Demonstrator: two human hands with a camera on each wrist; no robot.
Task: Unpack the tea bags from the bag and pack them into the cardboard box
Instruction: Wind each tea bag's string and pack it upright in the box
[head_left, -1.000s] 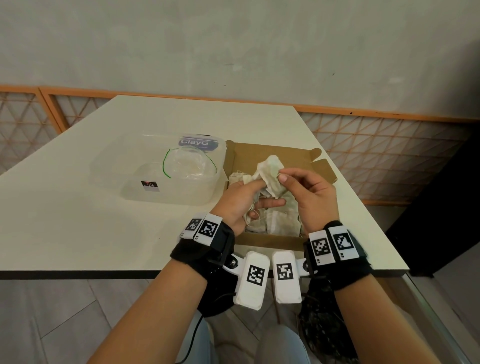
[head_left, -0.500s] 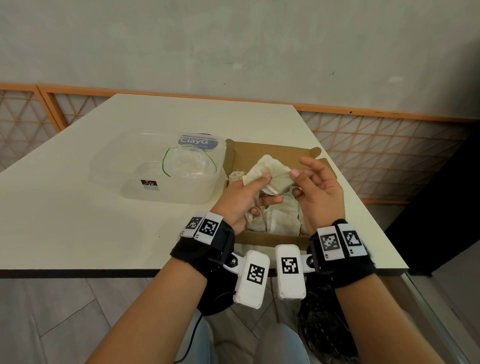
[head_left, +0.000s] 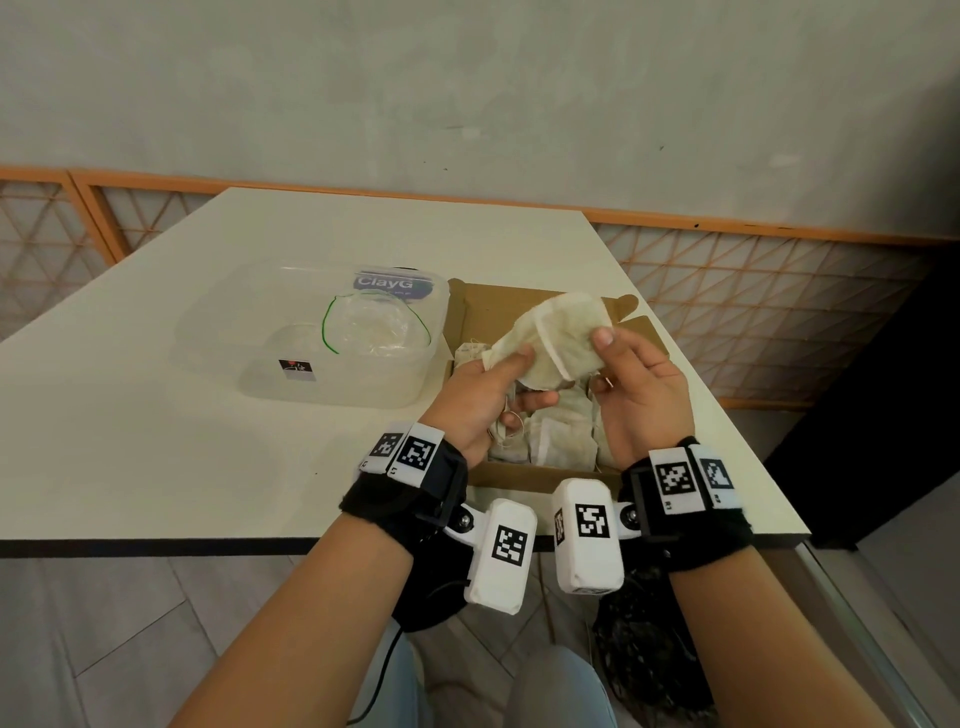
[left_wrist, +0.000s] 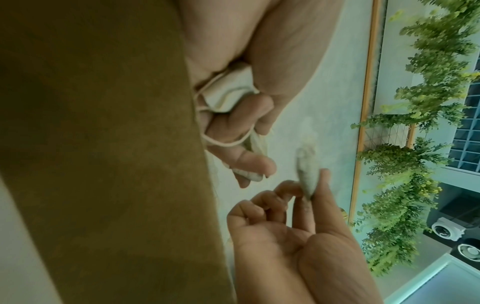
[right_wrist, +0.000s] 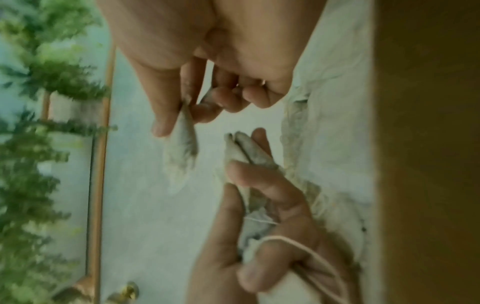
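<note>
Over the near edge of the white table (head_left: 156, 415), a person's two hands work above an open cardboard box (head_left: 519, 475). The left hand (head_left: 480, 400) curls around a bunch of tea bags, strings looped about its fingers (left_wrist: 241, 127). The right hand (head_left: 641, 395) pinches a single tea bag (head_left: 566, 338) between thumb and forefinger, its other fingers loosely bent.

Compared with half a second earlier, the right hand has closed on that tea bag; it was then spread wide beside the bunch, touching it only with its fingertips. A second ago both hands were pressed together on the clump. The wrist views now show a gap between the pinched tea bag and the bunch, so one bag appears to have been peeled free, likely for placing in the box.

Below the hands, more tea bags (head_left: 561, 441) already lie in a loose layer on the box floor, so packing looks well under way. How many remain in the left hand cannot be told.

Just left of the box stands a clear plastic tub (head_left: 291, 364) holding a clear bag (head_left: 374, 327) with a green seal. That bag sits where it did in both earlier frames and looks largely emptied. Beyond the table runs an orange-framed lattice rail (head_left: 779, 291) under a grey wall.
</note>
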